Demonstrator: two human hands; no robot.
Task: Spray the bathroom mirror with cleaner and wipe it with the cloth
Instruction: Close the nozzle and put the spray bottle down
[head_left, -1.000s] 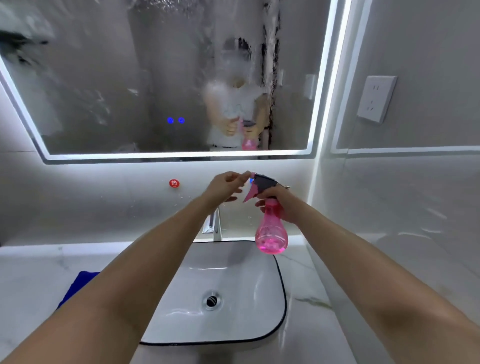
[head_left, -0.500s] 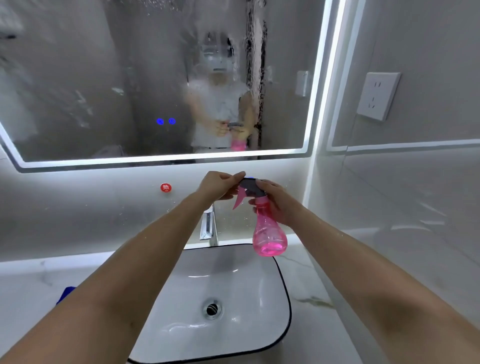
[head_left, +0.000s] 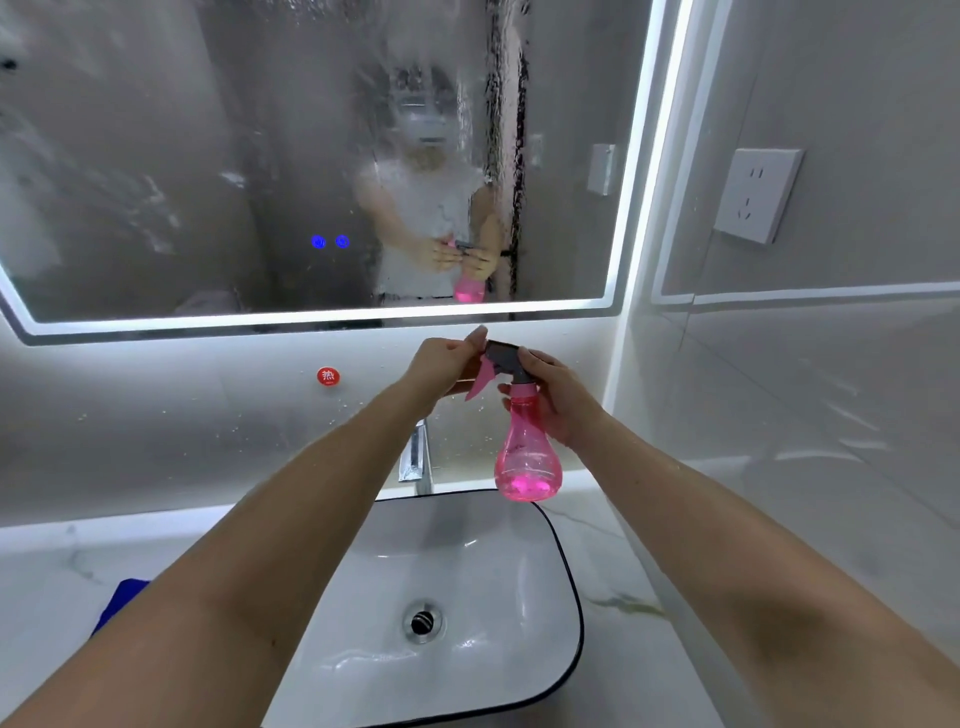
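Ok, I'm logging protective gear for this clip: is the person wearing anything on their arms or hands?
No. Both the left hand and right hand are bare: no gloves, rings or watch in view. The left forearm and right forearm are uncovered, no sleeve showing. The streaked mirror reflects what looks like a short-sleeved white top.

- Both my bare forearms stretch forward and up, wrists angling in toward each other.
- My right hand (head_left: 550, 395) is wrapped round the neck of the pink spray bottle (head_left: 527, 447), forefinger lying over its grey head.
- My left hand (head_left: 441, 364) is raised level with it, thumb and fingertips pinching the nozzle (head_left: 500, 350).
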